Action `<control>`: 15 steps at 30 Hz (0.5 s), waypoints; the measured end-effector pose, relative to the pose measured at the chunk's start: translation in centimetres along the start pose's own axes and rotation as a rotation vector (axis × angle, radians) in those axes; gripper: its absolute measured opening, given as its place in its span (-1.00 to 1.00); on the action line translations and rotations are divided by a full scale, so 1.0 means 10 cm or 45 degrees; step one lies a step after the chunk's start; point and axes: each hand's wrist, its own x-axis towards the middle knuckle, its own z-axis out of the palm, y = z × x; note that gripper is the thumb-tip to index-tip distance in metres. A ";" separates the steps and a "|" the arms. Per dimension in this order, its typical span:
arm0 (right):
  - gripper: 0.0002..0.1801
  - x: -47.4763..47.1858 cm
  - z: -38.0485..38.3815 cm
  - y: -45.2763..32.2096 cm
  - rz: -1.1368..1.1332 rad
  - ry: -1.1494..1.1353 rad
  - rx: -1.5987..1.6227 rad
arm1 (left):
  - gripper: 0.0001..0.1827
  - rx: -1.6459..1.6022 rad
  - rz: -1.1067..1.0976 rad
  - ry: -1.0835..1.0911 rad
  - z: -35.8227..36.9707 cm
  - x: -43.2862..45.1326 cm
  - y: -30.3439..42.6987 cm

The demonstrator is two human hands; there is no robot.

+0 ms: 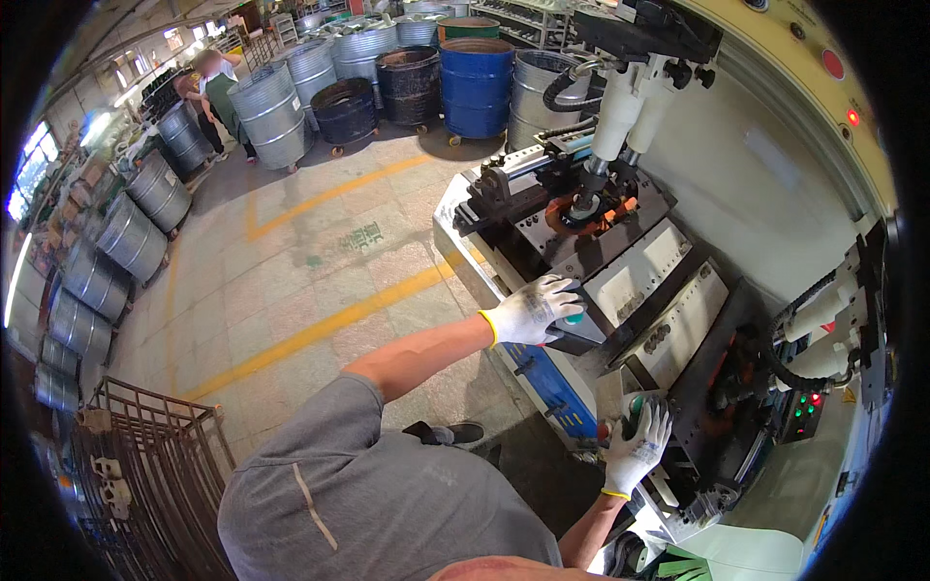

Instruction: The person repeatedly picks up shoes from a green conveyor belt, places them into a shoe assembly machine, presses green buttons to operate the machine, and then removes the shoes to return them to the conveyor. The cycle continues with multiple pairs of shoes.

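My left hand [536, 311], in a white work glove with a yellow cuff, rests over a green push button [574, 318] at the front edge of a two-station machine. Lower right, my right hand [639, 443], gloved alike, lies on a second green button [636, 405], beside a red knob [604, 431]. Beyond my left hand, a white press cylinder [617, 109] reaches down onto a clamped part with orange pieces [570, 216]. The other station's dark fixture [734, 370] sits right of my right hand, partly in shadow.
Metal drums [272, 116] and a blue drum [476, 87] stand across the aisle. More drums [131, 236] line the left side. A rusty metal rack [160, 407] is at lower left. Two people [221, 94] stand far off by the drums. Lit indicators [805, 410] show on the machine.
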 end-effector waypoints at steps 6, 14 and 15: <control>-0.31 -0.01 -0.02 -0.03 0.016 0.018 0.008 | -0.18 0.030 -0.018 -0.069 -0.01 -0.01 -0.01; -0.38 0.10 -0.12 -0.14 0.082 0.016 0.020 | -0.20 0.086 -0.038 -0.052 -0.04 0.09 0.02; -0.37 0.13 -0.14 -0.13 0.059 -0.002 0.024 | -0.21 0.065 -0.020 -0.009 0.00 0.05 -0.03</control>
